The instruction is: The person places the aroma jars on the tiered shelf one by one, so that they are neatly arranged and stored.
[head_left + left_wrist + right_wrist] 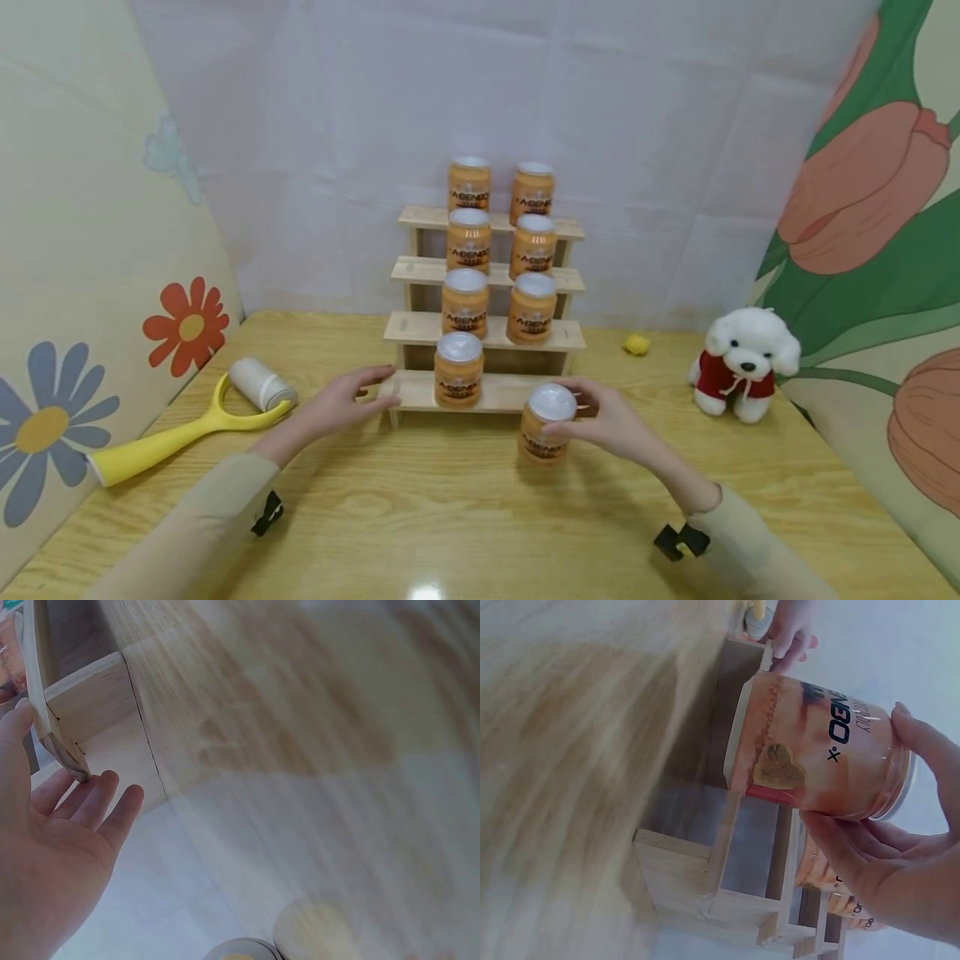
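An orange can (543,433) with a silver lid is in my right hand (611,423), thumb and fingers gripping it near its top. It is held in front of the right end of the lowest step, tilted slightly. The right wrist view shows the can (817,746) with dark lettering and a gold heart mark. My left hand (348,404) holds the left end of the wooden step shelf (408,387), the plank end between thumb and fingers. On that lowest step stands one can (459,375), left of centre. The upper three steps each carry two matching cans, side by side.
A yellow slingshot-shaped handle (161,442) with a white roll (261,385) lies at left. A small yellow object (637,345) sits right of the shelf. Farther right is a white plush dog (750,354) in red. A pale cloth (637,100) hangs behind the wooden table (420,517).
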A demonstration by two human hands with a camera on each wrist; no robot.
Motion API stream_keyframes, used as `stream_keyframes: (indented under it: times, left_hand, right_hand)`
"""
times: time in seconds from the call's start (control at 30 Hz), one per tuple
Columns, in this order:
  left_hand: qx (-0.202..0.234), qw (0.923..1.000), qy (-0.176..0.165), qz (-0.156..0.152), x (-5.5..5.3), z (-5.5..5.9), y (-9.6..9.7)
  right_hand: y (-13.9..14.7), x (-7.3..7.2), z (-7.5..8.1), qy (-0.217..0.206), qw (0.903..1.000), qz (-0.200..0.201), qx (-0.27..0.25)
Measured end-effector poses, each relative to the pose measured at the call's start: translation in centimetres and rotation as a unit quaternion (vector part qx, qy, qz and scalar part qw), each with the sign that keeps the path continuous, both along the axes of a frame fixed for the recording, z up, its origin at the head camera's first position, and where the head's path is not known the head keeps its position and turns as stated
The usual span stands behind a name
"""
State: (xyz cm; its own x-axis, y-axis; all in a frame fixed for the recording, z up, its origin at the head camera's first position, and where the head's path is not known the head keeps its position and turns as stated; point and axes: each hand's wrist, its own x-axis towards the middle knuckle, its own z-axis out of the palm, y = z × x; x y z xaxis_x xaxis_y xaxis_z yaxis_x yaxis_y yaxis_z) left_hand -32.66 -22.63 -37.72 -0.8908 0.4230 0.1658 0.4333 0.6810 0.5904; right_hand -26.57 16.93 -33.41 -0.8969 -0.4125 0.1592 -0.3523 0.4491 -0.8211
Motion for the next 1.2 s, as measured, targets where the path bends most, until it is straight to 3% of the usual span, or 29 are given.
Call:
stream_keyframes:
  times: [0.47,0.9,1.2]
  left_hand:
    - [-0.007,1.0000,0.006,-0.003,-0.2,-0.2,0.0]
    - [0.001,1.0000,-0.003,-0.003,0.1,-0.2,0.2]
    - [0.003,1.0000,-0.001,0.000,-0.1,-0.1,-0.1]
  right_hand:
    - [-0.2,-1.6,1.5,0.018,0.9993,-0.019,-0.026]
    - [-0.7,-3.1,0.8,-0.023,0.9982,-0.018,-0.052]
    - [-0.8,-4.1,0.8,-0.019,0.9977,-0.012,-0.064]
